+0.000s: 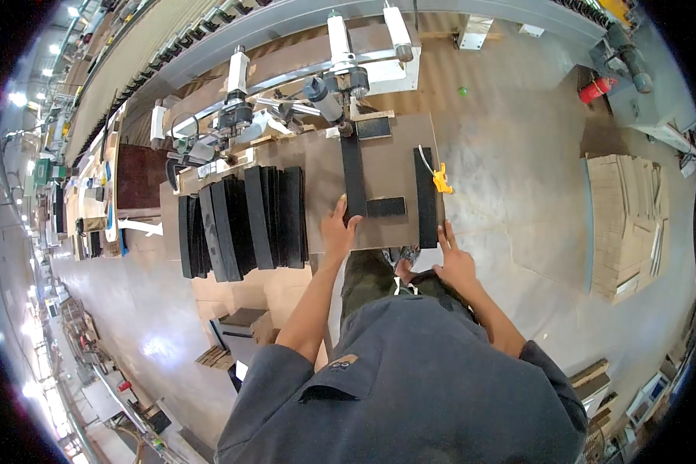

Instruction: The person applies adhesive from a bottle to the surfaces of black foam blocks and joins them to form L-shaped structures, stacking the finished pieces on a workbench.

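Observation:
My left hand (337,234) rests at the near end of a long black strip (353,174), index finger and thumb spread. The strip's far end lies under the drilling machine's head (346,81). A short black piece (386,206) lies crosswise beside it, and another short black piece (374,127) lies further back. At the table's right edge my right hand (458,265) has its fingers stretched out, by the near end of a second long black strip (427,205). A yellow air blow gun (441,179) lies next to that strip.
Several stacks of black strips (261,220) stand on the brown tabletop (325,162) to my left. Drill units hang on a rail across the back. A pallet stack of tan boards (625,224) and a red fire extinguisher (596,90) are to the right.

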`<state>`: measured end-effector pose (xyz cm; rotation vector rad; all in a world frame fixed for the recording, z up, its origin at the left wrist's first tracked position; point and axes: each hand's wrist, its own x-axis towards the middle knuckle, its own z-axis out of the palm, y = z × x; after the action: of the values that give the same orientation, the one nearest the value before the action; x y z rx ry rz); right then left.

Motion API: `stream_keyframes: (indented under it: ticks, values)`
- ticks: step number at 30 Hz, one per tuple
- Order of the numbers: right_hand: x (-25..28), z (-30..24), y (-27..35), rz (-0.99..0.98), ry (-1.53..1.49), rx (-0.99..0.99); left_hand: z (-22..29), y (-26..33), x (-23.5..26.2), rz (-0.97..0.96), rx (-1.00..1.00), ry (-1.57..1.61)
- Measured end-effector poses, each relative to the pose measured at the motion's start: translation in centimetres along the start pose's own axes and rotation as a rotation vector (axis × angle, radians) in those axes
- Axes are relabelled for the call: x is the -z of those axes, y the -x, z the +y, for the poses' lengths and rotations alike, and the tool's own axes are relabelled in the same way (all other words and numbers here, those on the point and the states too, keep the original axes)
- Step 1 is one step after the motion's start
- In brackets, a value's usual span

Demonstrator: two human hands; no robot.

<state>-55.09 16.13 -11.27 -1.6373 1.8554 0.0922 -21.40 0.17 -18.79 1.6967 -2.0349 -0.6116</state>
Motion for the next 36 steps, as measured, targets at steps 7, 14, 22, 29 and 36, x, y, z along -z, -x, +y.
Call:
stream_keyframes:
  ticks: [7,14,22,29,36]
  values:
    - [-1.5,0.5,-0.2,0.077,0.058,0.007,-0.8,0.2,-1.0,0.087,-0.076,-0.042]
    - [-1.6,-0.1,0.0,0.031,0.017,-0.06,-0.7,0.2,-1.1,0.114,-0.114,-0.06]
    - [-1.3,-0.4,-0.3,0.04,0.074,-0.049,-1.3,0.0,-1.1,0.128,-0.13,-0.073]
    - [-1.5,-0.1,-0.3,0.027,0.036,-0.059,-0.1,0.2,-0.2,0.105,-0.118,-0.092]
    - [-1.6,-0.2,-0.2,0.053,-0.006,-0.06,1.4,-0.6,2.2,0.006,-0.108,-0.021]
